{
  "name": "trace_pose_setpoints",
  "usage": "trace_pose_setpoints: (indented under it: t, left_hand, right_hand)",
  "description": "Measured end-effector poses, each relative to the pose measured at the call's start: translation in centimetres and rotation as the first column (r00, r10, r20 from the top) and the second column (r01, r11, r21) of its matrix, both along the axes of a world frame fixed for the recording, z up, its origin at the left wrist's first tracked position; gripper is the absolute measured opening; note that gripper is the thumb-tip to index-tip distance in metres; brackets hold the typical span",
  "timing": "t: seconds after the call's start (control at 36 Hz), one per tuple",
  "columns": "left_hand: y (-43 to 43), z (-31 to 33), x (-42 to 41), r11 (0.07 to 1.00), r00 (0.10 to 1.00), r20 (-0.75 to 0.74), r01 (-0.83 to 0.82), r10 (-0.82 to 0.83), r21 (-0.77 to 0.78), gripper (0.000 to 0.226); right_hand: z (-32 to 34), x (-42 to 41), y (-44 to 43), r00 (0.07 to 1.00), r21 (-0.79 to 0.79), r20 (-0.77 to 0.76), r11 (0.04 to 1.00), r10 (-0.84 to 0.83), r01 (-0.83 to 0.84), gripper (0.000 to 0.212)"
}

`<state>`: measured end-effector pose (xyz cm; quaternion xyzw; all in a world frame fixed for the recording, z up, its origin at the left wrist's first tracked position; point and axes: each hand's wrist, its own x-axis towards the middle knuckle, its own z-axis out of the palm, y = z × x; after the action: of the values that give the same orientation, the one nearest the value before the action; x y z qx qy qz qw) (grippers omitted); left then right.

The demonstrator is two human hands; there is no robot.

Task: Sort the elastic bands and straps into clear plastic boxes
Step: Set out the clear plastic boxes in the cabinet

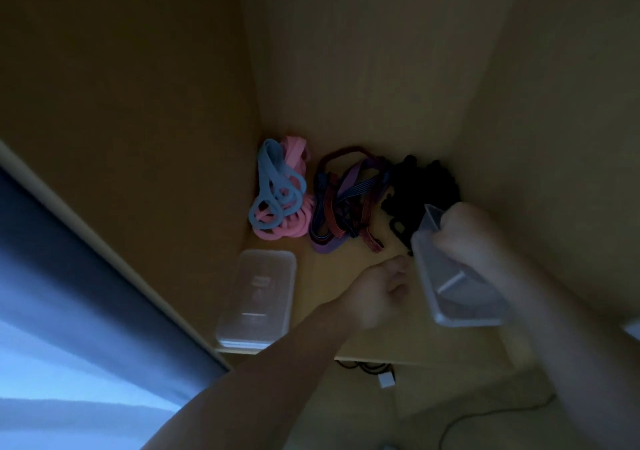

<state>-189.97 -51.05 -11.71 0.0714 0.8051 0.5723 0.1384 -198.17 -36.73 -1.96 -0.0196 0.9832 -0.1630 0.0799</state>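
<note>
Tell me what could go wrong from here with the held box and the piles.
1. The right hand grips the clear box steeply tilted; it could slip or spill whatever goes in.
2. The black pile lies beside the striped straps; a grab in this dim light could drag both.
3. The other box sits at the front edge of the desk and could be knocked off.

bands (311, 200) behind L box (256, 297), R box (457, 290) right
</note>
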Motion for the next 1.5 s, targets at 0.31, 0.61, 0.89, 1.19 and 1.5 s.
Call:
trace_pose_setpoints:
  t: [0.31,0.61,0.89,1.19,1.5]
  left_hand:
    - [2.9,0.4,-2.0,0.984,0.999,0.041,-0.021,0.014,0.179,0.044]
    - [2.6,3.5,-3.0,0.955,0.992,0.123,-0.068,0.034,0.288,0.063]
    - [1.5,3.5,-3.8,0.934,0.968,0.241,-0.15,0.072,0.324,0.049]
    - [-0.8,3.0,-3.6,0.895,0.93,0.307,-0.301,0.2,0.329,0.057]
    - [-1.3,2.6,-2.8,0.889,0.934,0.302,-0.296,0.193,0.349,0.063]
  right_hand:
    - [-2.5,0.7,3.5,0.989,-0.437,0.144,0.896,-0.021,0.082,0.028]
    - [-1.8,0.7,3.1,0.99,-0.58,0.081,0.813,0.118,-0.05,0.036]
    - [-2.9,-1.4,5.0,0.995,-0.512,-0.089,0.859,-0.047,-0.006,0.019]
    - [-3.8,-3.5,3.7,0.996,-0.324,0.025,0.942,-0.09,0.093,0.023]
    - [-5.4,-4.7,3.6,0.982,-0.583,0.106,0.79,-0.154,0.187,0.051]
